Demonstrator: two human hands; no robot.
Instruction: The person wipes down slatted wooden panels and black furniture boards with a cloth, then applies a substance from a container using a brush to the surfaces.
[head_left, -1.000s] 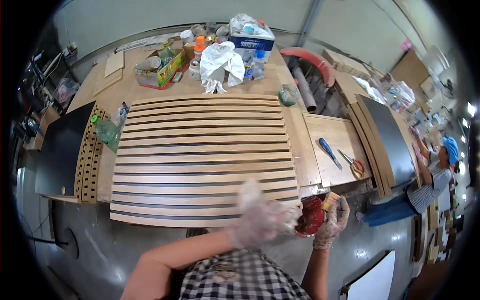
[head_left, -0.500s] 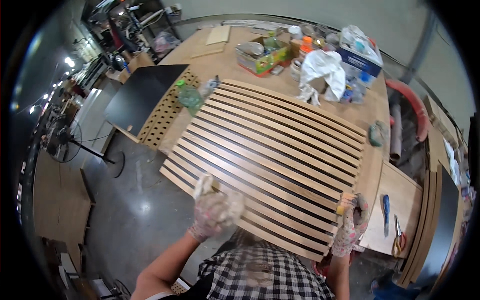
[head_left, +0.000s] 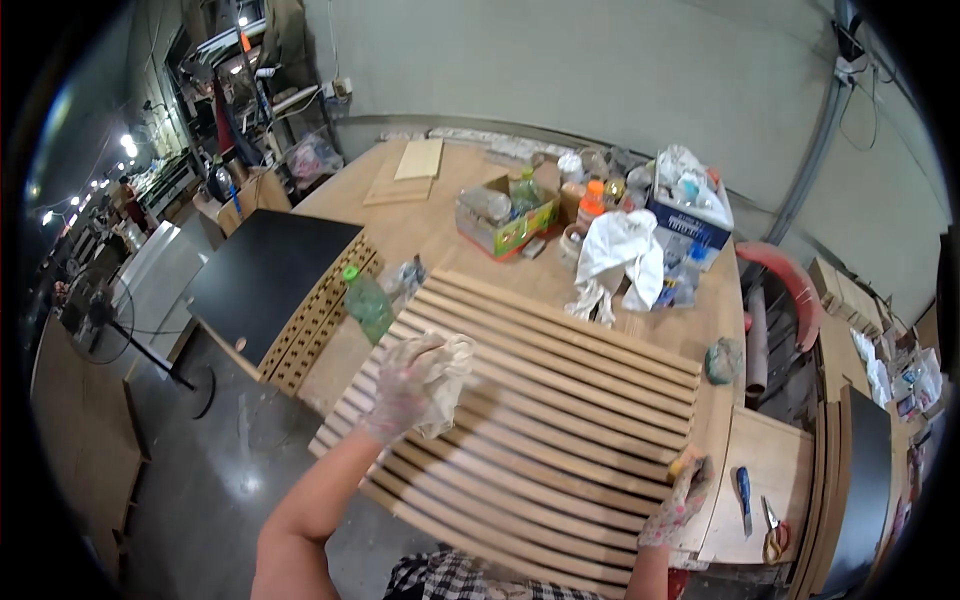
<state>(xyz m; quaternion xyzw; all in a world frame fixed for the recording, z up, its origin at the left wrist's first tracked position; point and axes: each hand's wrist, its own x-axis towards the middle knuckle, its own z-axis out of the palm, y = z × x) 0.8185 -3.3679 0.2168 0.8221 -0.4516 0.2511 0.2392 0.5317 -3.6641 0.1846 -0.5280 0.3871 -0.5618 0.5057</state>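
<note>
A slatted wooden panel (head_left: 540, 400) lies on the table, with pale slats and dark gaps between them. My left hand (head_left: 398, 392), in a patterned glove, is closed on a crumpled cream cloth (head_left: 447, 385) over the panel's left part. At the panel's right end is my right hand (head_left: 682, 505), gloved in white with pink spots. Its fingers curl round a small yellow-orange block (head_left: 685, 462), partly hidden by the hand. Left of the panel stands a green plastic bottle (head_left: 369, 306) with a bright green cap.
At the back of the table (head_left: 340, 190) are a box of bottles (head_left: 508, 215), a white cloth (head_left: 622, 255) and a blue-white box (head_left: 690, 215). A blue-handled tool (head_left: 743, 495) and scissors (head_left: 775, 535) lie at right. A black panel (head_left: 275, 280) is at left.
My left hand has moved with the cloth from the panel's near left edge farther onto the slats. My right hand stays at the right end. The view has tilted up, showing more wall.
</note>
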